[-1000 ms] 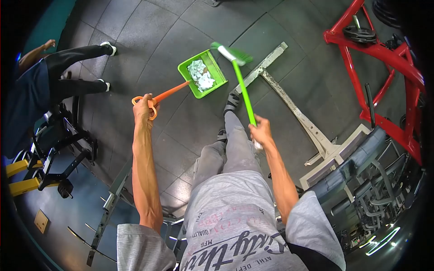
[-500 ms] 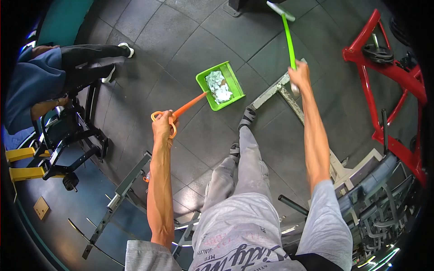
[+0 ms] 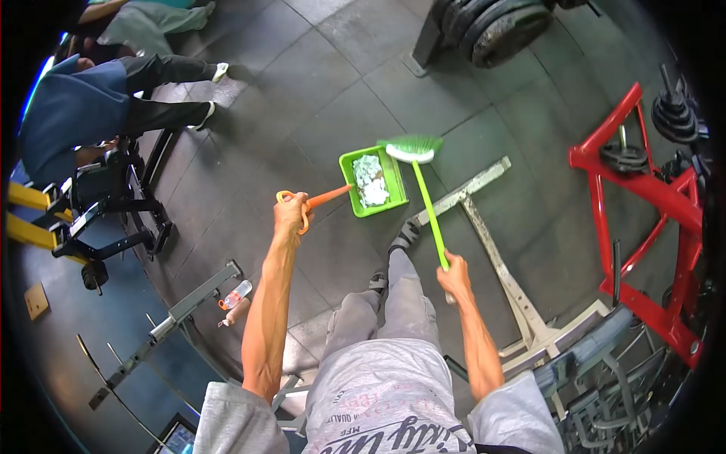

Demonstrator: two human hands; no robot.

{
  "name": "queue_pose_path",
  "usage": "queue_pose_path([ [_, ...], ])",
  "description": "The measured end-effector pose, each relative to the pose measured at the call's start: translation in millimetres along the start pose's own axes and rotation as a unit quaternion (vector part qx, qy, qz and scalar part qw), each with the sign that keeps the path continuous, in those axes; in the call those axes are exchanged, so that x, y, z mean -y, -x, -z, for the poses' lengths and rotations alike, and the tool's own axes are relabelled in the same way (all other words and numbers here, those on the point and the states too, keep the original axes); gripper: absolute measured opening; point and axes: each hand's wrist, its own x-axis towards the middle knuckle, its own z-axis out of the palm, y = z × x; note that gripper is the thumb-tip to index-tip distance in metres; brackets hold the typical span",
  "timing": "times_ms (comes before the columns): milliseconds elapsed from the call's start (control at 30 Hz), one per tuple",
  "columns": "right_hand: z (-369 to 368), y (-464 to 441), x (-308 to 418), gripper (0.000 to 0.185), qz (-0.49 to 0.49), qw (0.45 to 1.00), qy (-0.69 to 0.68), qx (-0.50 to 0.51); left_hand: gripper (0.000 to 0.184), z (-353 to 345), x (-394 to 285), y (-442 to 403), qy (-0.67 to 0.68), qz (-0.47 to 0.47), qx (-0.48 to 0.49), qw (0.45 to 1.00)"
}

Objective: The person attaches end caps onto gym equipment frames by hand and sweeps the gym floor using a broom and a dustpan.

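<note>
My left hand [image 3: 290,214] is closed around the orange handle of a green dustpan [image 3: 392,203], near the handle's yellow-orange looped end. Crumpled whitish paper [image 3: 370,180] lies in the pan. My right hand [image 3: 454,278] grips the lower end of the lime-green stick of a broom [image 3: 429,204]. The broom's green bristles and white head are beside the pan's far right corner; whether they touch it I cannot tell. My sandalled foot stands just below the pan, near a worn metal frame bar [image 3: 484,179].
A red weight rack [image 3: 605,204] holding black plates stands at the right. More plates [image 3: 507,30] hang at the top. A person in dark blue [image 3: 83,102] is by a machine at the left. Bottles [image 3: 237,295] lie beside a bench frame [image 3: 197,299]. Dark tiles cover the floor.
My right hand has come down and leftward, bringing the broom head from the upper right to beside the dustpan. The view has shifted, and the bottles now show fully.
</note>
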Motion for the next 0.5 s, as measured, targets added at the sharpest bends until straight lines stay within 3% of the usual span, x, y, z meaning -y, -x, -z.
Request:
queue_pose_path([
  [100,77.0,17.4,75.4,0.052,-0.280,0.927,-0.196,0.153,0.017,5.9,4.8,-5.4,0.057,-0.014,0.033,0.998],
  [200,95.2,47.3,95.1,0.053,-0.298,0.892,-0.317,0.121,0.019,10.8,10.0,-9.2,0.053,-0.009,0.052,0.997],
  [400,99.5,106.3,131.0,0.052,-0.256,0.934,-0.230,0.094,0.020,43.3,28.8,19.5,0.106,-0.016,0.083,0.991],
  [500,79.6,142.8,130.1,0.050,-0.253,0.939,-0.220,0.078,0.021,78.6,76.5,51.0,0.186,-0.036,0.089,0.978],
])
